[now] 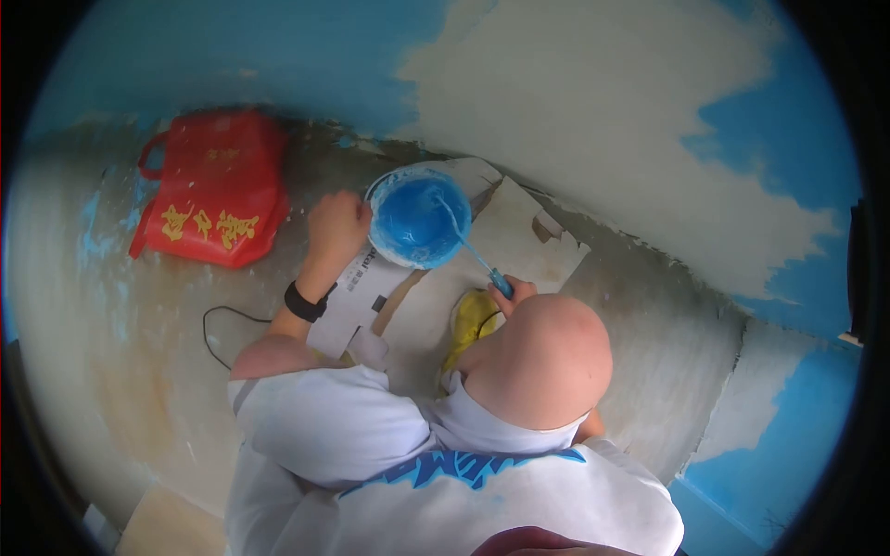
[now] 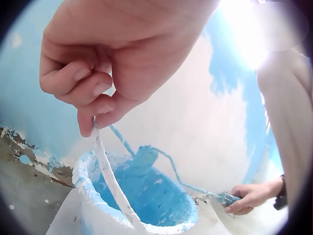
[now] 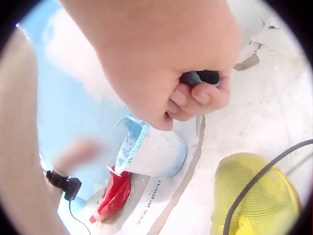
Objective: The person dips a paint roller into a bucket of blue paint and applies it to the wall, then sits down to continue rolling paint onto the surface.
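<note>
A white paint bucket [image 3: 156,152], its inside coated in blue paint, stands on a light sheet on the floor. My left hand [image 1: 336,222] is at the bucket's left side; in the left wrist view its thumb and forefinger pinch the raised white bail handle [image 2: 110,176]. To the bucket's right, my right hand [image 1: 522,295] grips the blue handle [image 1: 501,284] of a paint roller. The thin bent frame reaches over the rim, and the blue-coated roller head [image 2: 145,157] is at the bucket's mouth, against the inner far side.
A red bag [image 1: 222,185] with gold characters lies on the floor at the left. Under the bucket are printed cardboard sheets [image 1: 417,310]. My yellow shoe [image 1: 473,315] is close by. A partly blue-painted wall [image 1: 593,93] rises beyond. A black cord [image 1: 209,338] trails at the left.
</note>
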A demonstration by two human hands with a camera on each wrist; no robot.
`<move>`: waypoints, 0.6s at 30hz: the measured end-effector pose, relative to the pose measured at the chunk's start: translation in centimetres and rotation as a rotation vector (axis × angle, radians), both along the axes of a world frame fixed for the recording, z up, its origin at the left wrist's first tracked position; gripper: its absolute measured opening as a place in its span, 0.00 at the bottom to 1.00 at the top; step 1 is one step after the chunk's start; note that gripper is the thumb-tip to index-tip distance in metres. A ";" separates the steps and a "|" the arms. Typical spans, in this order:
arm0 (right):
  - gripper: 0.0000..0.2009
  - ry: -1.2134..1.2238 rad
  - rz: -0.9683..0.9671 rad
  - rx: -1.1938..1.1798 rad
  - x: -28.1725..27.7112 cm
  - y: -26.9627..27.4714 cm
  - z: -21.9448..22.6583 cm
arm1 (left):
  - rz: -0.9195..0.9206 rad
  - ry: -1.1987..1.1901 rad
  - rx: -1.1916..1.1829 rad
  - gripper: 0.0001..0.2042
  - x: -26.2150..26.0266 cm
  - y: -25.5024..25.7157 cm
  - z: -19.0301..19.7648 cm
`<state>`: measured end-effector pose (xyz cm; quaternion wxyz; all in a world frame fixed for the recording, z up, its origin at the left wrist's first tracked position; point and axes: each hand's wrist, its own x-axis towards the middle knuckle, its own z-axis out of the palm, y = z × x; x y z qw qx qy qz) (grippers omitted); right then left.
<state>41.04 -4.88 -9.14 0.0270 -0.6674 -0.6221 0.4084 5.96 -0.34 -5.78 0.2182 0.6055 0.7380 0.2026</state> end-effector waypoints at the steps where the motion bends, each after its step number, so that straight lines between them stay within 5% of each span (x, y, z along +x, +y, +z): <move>1: 0.15 0.027 -0.020 0.025 0.0 -0.3 0.1 | 0.021 -0.003 -0.002 0.11 -0.1 -0.2 0.0; 9: 0.11 0.006 0.075 0.178 0.7 -1.2 -3.1 | -0.006 0.055 -0.027 0.10 0.1 -0.7 0.2; 18: 0.10 -0.027 -0.044 0.167 -0.1 -2.3 -4.0 | 0.005 0.060 -0.011 0.10 0.4 -0.9 -0.2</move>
